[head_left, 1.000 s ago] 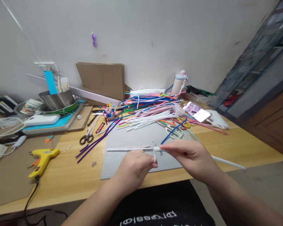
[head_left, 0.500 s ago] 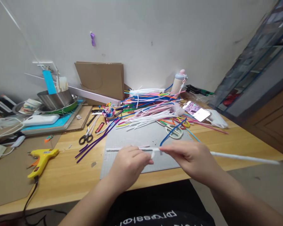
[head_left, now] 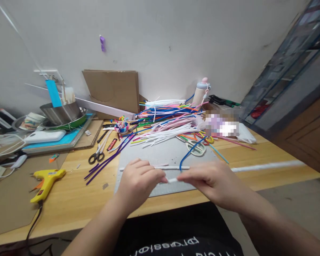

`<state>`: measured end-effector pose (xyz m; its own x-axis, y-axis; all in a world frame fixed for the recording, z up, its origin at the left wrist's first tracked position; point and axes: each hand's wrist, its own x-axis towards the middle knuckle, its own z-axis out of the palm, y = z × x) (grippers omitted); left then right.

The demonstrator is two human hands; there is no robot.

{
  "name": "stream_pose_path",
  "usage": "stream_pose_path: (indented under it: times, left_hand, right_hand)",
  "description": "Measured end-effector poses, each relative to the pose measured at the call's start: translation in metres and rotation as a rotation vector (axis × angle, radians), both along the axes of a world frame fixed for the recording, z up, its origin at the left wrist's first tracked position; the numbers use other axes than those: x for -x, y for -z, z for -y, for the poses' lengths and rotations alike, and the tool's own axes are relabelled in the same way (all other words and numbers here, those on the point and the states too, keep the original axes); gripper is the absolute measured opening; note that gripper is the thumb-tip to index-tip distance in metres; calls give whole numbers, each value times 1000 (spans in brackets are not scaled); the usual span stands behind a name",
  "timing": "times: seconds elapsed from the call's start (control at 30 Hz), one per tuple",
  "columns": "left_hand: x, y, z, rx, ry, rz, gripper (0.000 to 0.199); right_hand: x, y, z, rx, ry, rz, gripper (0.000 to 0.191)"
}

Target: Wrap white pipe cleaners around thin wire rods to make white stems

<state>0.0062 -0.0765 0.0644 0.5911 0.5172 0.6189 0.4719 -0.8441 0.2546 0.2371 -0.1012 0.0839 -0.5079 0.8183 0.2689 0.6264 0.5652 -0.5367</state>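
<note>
Over the grey mat (head_left: 160,191), a short stretch of white pipe cleaner (head_left: 172,180) spans the gap between my hands. My left hand (head_left: 141,185) pinches one end of it, fingers curled closed. My right hand (head_left: 216,181) pinches the other side between thumb and fingertips. A long white length sticks out to the right past my right hand and appears to be the same pipe cleaner. A blue pipe cleaner (head_left: 187,153) curves up behind my right fingertips; whether they touch it I cannot tell. Behind both hands, a straight white pipe cleaner (head_left: 185,168) lies across the mat.
Bundles of coloured pipe cleaners (head_left: 165,122) cover the back of the table. Pale-handled scissors (head_left: 198,149) lie behind my right hand; black-handled scissors (head_left: 96,157) and purple pipe cleaners (head_left: 110,158) are left. A yellow glue gun (head_left: 48,183) lies far left, a bottle (head_left: 201,93) stands behind.
My hands have drawn the pinched white piece lower, apart from the straight one on the mat. The long white end on the right has swung upward.
</note>
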Motion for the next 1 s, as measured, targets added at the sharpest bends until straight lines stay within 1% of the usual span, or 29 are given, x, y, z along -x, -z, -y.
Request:
stream_pose_path:
  times: [0.03, 0.07, 0.1, 0.17, 0.2, 0.27, 0.33, 0.4, 0.47, 0.5, 0.57, 0.63, 0.67, 0.73, 0.8, 0.87, 0.93, 0.97, 1.0]
  left_hand:
    - [2, -1, -2, 17, 22, 24, 8]
    - [2, -1, -4, 32, 35, 50, 8]
    - [2, 1, -5, 44, 42, 67, 8]
    - [0, 5, -4, 45, 30, 68, 9]
    - [-1, 6, -3, 34, 19, 50, 9]
    - [0, 5, 0, -6, -4, 12, 8]
    - [3, 0, 0, -52, -18, -1, 7]
    - [8, -5, -3, -59, 9, 11, 7]
    - [10, -5, -6, -30, 46, 39, 6]
    - [9, -4, -7, -15, 56, 47, 7]
    - [5, 0, -5, 1, 49, 40, 11]
    - [0, 3, 0, -19, 18, 3, 11]
    - [-2, 3, 3, -43, -4, -17, 10]
    - [-2, -1, 7, -96, -50, -54, 8]
    - [2, -7, 5, -110, -50, -84, 7]
    - [7, -11, 0, -44, 13, -89, 8]
    - [9, -9, -6, 64, 74, -42, 11]
    - [9, -7, -8, 115, 87, -10, 14]
    - [7, -3, -8, 160, 86, 19, 16]
  right_hand:
    - [0, -2, 0, 51, -55, -38, 22]
    - [0, -2, 0, 91, -79, -101, 21]
    - [0, -2, -1, 110, -62, -176, 20]
    - [1, 1, -2, 70, 62, -288, 20]
    - [1, 2, -3, 26, 127, -296, 20]
    - [1, 4, -3, -52, 186, -214, 21]
    - [-1, 3, -1, -58, 146, -96, 23]
    - [-2, -1, 1, 17, 25, -45, 23]
    - [-2, -4, 1, 116, -68, -110, 21]
    - [-1, -4, 1, 148, -70, -168, 20]
    - [2, -2, -1, 137, 22, -282, 19]
    - [4, 2, -2, 46, 139, -306, 20]
    - [5, 4, -2, -5, 175, -266, 21]
    - [4, 4, -1, -79, 191, -121, 23]
    - [2, 0, 1, -80, 130, 25, 25]
    - [0, -5, 3, -1, 3, 57, 25]
    - [-1, -8, 2, 112, -87, -42, 21]
    - [-1, -8, 2, 161, -85, -120, 20]
    - [-1, -7, 0, 193, -50, -199, 19]
